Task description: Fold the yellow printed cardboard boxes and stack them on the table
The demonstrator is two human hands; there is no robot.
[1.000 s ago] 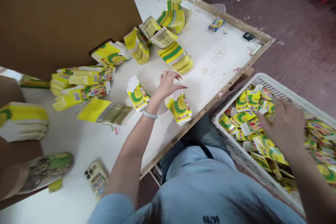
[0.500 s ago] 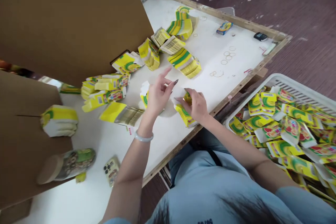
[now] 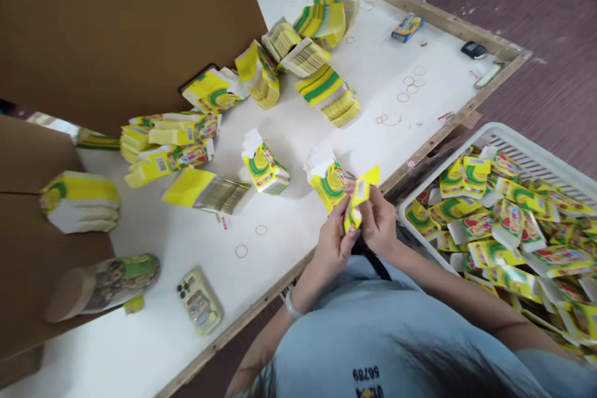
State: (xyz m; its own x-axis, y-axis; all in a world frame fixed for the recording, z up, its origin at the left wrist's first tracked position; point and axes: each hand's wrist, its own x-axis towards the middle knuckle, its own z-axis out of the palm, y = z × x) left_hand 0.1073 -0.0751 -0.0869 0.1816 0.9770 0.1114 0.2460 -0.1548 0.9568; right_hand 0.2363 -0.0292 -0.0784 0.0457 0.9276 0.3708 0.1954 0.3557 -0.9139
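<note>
A small yellow box (image 3: 359, 196) with a raised flap is held between both hands, close to my body at the table's front edge. My left hand (image 3: 332, 237) pinches its lower left side. On the right side, my right hand (image 3: 379, 221) has its fingers closed around it. Just behind the hands, a stack of yellow and green cartons (image 3: 328, 181) lies on the white table (image 3: 289, 224). Another small stack (image 3: 265, 168) stands to its left, with white flaps upward.
More carton stacks (image 3: 329, 96) lie across the back and left. A phone (image 3: 200, 301) and a jar (image 3: 124, 283) are at the lower left. A white basket (image 3: 497, 130) of boxes stands at right. Cardboard (image 3: 125, 31) rises at the left; rubber bands (image 3: 410, 81) are scattered.
Both hands have come together nearer my body, and a small box is now between them. My left hand has moved right and down, away from the left stack. The view has shifted slightly.
</note>
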